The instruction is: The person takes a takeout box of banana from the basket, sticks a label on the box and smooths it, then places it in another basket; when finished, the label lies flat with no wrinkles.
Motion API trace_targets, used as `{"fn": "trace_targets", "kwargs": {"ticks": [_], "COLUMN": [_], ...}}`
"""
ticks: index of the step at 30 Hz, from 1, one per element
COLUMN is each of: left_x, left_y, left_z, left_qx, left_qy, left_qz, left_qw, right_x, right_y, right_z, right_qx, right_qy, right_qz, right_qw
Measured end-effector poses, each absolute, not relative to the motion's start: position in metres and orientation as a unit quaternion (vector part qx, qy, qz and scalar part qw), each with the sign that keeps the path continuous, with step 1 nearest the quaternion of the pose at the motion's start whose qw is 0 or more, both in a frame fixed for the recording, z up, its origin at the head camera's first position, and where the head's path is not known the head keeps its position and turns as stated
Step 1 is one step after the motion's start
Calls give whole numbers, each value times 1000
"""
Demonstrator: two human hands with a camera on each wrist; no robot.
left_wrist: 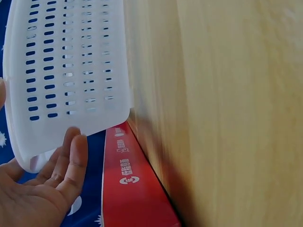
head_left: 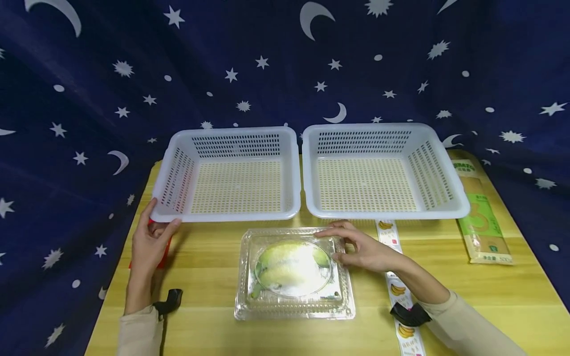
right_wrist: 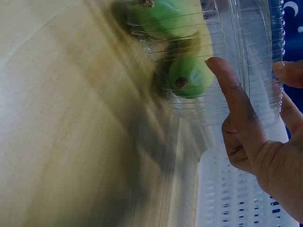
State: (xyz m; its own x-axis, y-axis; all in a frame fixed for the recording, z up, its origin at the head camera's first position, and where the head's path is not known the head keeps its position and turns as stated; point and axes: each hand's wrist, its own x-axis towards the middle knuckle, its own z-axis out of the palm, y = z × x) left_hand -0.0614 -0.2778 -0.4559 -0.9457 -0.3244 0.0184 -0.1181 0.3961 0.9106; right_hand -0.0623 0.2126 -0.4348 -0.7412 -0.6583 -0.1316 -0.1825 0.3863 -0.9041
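In the head view, my left hand (head_left: 149,244) holds the front left corner of a white perforated plastic basket (head_left: 236,217), thumb at the front rim. The left wrist view shows its fingers reaching under that corner. My right hand (head_left: 362,249) is at the right side of a clear plastic clamshell box (head_left: 294,311). As the right wrist view shows, the thumb presses the ribbed side wall while another fingertip meets the lid edge. Inside are green and yellow fruits (right_wrist: 191,78) with brown ends, partly veiled by glare in the head view.
A second white basket (head_left: 387,215) stands to the right of the first. A red box (left_wrist: 128,184) lies beside the left basket. A strip of banana-printed stickers (head_left: 398,296) runs under my right forearm, and a green-and-brown packet (head_left: 483,222) lies at the right. A star-patterned curtain (head_left: 267,64) hangs behind.
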Motion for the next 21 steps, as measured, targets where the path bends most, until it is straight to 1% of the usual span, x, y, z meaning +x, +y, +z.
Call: {"fn": "trace_targets", "kwargs": {"ticks": [4, 8, 10, 13, 15, 17, 19, 21], "left_x": [-61, -60, -56, -51, -47, -45, -42, -39], "left_y": [-278, -275, -272, -263, -254, -242, -228, -213], "left_z": [-452, -445, -440, -432, -426, -420, -412, -405], "left_qx": [117, 103, 97, 66, 23, -30, -90, -153], "left_qy": [-855, -879, -885, -883, -877, -868, -857, -843], "left_qz": [-491, -441, -421, -407, -407, -414, -433, -453], "left_qw": [118, 152, 176, 225, 255, 271, 265, 245], "right_x": [-63, -63, -62, -60, -57, -54, -50, -44], "right_y": [212, 212, 212, 211, 211, 212, 214, 218], "right_z": [-434, -434, -434, -435, -435, -434, -433, -432], "right_qx": [-258, -259, -263, -269, -265, -263, -258, -254], "right_qy": [798, 795, 792, 788, 787, 788, 790, 796], "right_qz": [-487, -491, -496, -501, -505, -507, -510, -508], "right_qw": [245, 243, 242, 237, 235, 230, 223, 209]}}
